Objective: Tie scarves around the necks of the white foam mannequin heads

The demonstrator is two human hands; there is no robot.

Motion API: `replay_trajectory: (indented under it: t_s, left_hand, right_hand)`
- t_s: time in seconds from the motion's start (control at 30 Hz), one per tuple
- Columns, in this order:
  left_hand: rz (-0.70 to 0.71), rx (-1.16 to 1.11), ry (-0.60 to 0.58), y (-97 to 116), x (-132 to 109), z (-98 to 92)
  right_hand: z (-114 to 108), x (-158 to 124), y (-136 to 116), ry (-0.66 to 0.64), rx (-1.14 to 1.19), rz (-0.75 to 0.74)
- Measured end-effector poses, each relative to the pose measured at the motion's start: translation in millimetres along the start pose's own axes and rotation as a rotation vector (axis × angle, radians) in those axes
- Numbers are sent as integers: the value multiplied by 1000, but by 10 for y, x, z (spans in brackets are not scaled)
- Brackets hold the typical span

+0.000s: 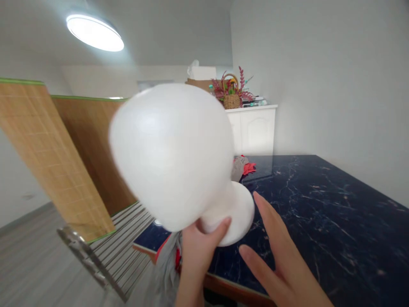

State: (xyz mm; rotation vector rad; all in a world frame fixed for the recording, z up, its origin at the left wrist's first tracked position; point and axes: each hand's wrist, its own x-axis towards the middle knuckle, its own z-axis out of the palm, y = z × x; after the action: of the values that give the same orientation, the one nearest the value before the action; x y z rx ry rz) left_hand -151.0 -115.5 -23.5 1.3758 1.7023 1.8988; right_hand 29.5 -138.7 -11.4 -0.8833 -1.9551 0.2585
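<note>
A smooth white mannequin head (174, 149), rounded at the top with a narrow neck and a flared base, is tilted in front of me above the table. My left hand (201, 245) is closed around its neck, thumb lying across the front of the neck. Just to the right of the base, my right hand (277, 256) is open, thumb and fingers spread apart. Its fingertips come close to the base's edge; I see no clear grip there. The head is slightly blurred and hides part of the table behind it.
A dark blue marbled table (297, 221) stretches to the right. Grey and red cloth (244, 167) lies on its far side, and more grey and red cloth (169, 260) hangs at the near edge. On the left are a metal rack (128, 247) and a bamboo mat (54, 157).
</note>
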Motion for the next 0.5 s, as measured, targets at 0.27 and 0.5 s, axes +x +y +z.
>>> replay_trajectory:
  t_s: [0.27, 0.5]
  left_hand:
    - [304, 18, -457, 407, -127, 744]
    - [444, 185, -761, 539, -92, 1087]
  right_hand:
    - [-496, 163, 703, 114, 16, 170]
    - [-971, 121, 1383, 205, -112, 298]
